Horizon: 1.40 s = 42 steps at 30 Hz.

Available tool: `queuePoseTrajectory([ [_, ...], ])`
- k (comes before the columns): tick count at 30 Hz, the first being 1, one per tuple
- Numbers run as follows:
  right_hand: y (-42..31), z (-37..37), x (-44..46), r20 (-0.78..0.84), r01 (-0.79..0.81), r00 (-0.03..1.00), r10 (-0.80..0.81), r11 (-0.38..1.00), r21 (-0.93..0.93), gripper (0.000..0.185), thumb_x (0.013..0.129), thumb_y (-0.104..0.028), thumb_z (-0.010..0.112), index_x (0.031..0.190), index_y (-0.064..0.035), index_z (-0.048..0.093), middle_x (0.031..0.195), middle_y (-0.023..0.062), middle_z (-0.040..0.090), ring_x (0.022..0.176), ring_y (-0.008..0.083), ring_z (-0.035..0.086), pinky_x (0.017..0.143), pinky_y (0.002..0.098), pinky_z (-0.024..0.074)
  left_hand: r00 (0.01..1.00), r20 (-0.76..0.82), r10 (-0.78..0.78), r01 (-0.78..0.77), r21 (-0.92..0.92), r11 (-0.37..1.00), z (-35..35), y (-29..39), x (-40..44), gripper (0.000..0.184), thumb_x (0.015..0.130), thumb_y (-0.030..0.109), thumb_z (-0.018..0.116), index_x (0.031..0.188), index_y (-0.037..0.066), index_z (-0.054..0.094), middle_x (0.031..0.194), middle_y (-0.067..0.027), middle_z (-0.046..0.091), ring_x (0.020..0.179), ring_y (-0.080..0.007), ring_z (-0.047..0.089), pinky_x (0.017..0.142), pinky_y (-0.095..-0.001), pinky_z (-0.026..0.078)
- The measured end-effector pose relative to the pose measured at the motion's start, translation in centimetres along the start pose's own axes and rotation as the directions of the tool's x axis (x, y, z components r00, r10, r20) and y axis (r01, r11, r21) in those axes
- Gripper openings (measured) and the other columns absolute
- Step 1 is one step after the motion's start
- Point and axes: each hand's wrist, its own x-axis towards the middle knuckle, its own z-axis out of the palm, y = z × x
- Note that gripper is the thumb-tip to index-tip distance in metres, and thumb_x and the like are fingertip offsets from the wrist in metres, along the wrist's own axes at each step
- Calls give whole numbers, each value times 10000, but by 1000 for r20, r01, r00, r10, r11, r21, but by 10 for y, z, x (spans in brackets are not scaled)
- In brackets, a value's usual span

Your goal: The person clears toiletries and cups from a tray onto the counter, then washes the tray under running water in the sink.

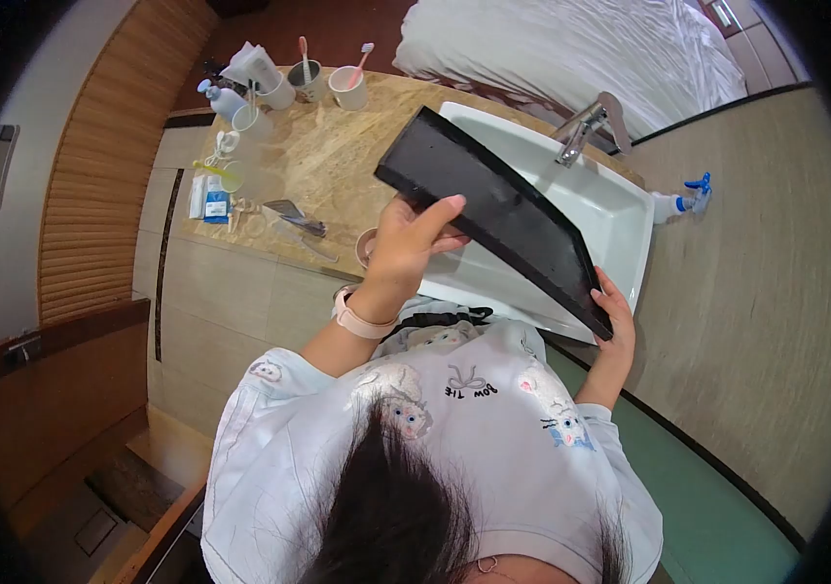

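Both hands hold a long, shallow black tray [493,200] with a raised rim, tilted over the white sink [641,219]. My left hand [414,238] grips its near left edge, thumb on the inner face and fingers beneath. At the lower right end, my right hand [614,310] is closed around the corner. Small light specks show on the dark surface. Part of the basin is hidden behind the tray. A chrome faucet [586,127] stands at the sink's far rim.
On the marble counter [323,161] stand cups with toothbrushes [348,88], a pump bottle [223,100], a blue packet [216,202] and a comb [301,238]. A spray bottle [683,202] lies right of the sink. Behind is a bed with white sheets [571,49].
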Motion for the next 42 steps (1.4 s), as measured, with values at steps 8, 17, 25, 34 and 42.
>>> queuePoseTrajectory([
  [8, -7, 110, 40, 171, 120, 980, -100, 986, -117, 524, 816, -99, 561, 1297, -17, 370, 1036, 99, 573, 854, 150, 573, 699, 260, 467, 996, 85, 40, -3, -398, 917, -121, 56, -6, 179, 774, 54, 509, 890, -74, 557, 910, -181, 605, 729, -299, 632, 704, -411, 556],
  [17, 7, 143, 50, 247, 40, 969, -14, 994, -103, 418, 889, -270, 450, 1207, -2, 417, 976, 132, 573, 758, 166, 584, 651, 267, 481, 994, -77, 76, -92, -224, 970, -222, 122, -1, 268, 768, 24, 455, 1002, -86, 522, 1043, -209, 569, 883, -310, 609, 723, -414, 556],
  [25, 30, 102, 31, 93, -29, 995, 22, 997, 74, 340, 869, -256, 437, 1094, -9, 502, 926, 119, 591, 744, 176, 575, 669, 282, 468, 999, 9, 45, -41, -226, 973, -284, 104, 56, 246, 760, 17, 480, 972, -96, 528, 1035, -208, 572, 912, -299, 597, 755, -420, 539],
  [34, 55, 75, 14, -9, -42, 999, 44, 985, 168, 337, 868, -263, 422, 1055, 3, 513, 908, 118, 596, 748, 176, 575, 667, 282, 466, 999, -11, 31, -33, -149, 988, -288, 115, 85, 136, 745, -7, 513, 858, -40, 581, 943, -161, 614, 802, -272, 627, 745, -430, 537],
  [42, 71, 81, 11, -21, -51, 998, 57, 975, 214, 329, 870, -260, 413, 1038, 3, 517, 899, 114, 601, 744, 178, 575, 668, 282, 466, 1000, 1, 19, -19, -50, 999, -303, 105, 96, 88, 759, -3, 525, 775, -50, 598, 818, -145, 629, 741, -252, 626, 730, -384, 545],
])
